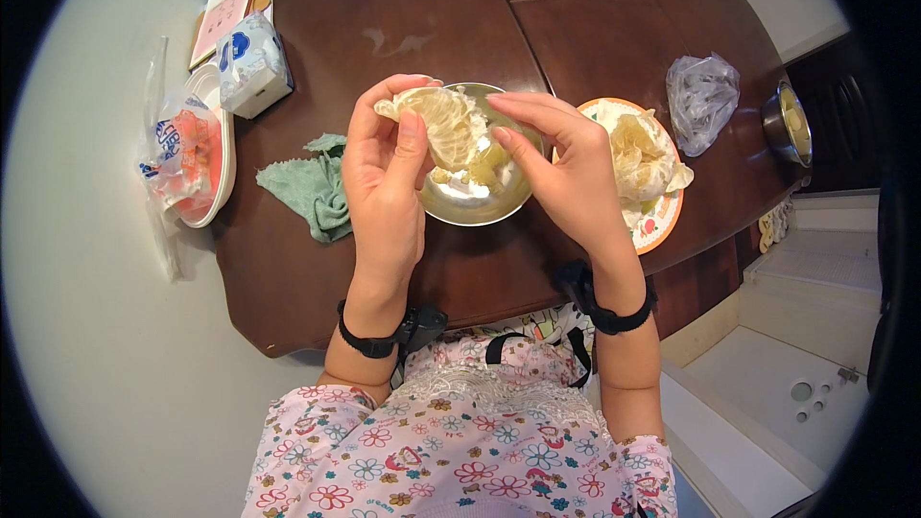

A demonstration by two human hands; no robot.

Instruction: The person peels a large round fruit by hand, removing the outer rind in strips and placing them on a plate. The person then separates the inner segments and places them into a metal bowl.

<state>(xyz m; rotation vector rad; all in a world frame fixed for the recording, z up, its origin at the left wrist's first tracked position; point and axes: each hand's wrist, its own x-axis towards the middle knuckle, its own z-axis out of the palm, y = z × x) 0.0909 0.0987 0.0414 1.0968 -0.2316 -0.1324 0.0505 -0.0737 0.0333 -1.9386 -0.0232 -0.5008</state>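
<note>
My left hand [392, 151] grips a pale pomelo segment [442, 126] between thumb and fingers, with whitish membrane on it. Under the segment stands a round stainless steel bowl [478, 212] with pieces of yellowish pulp [489, 167] inside. My right hand [557, 151] is over the bowl's right side, its thumb and fingers apart and nothing seen between them. Partly behind that hand, an orange-rimmed plate [665, 226] bears peeled pomelo and pale membrane scraps [637, 158].
A green cloth [309, 191] lies left of the bowl. Further left are a tissue pack [252, 68] and a white-rimmed tray [229, 173] under a printed plastic bag [183, 144]. At right are a crumpled clear bag [701, 104] and a metal bowl [784, 122] near the table's edge.
</note>
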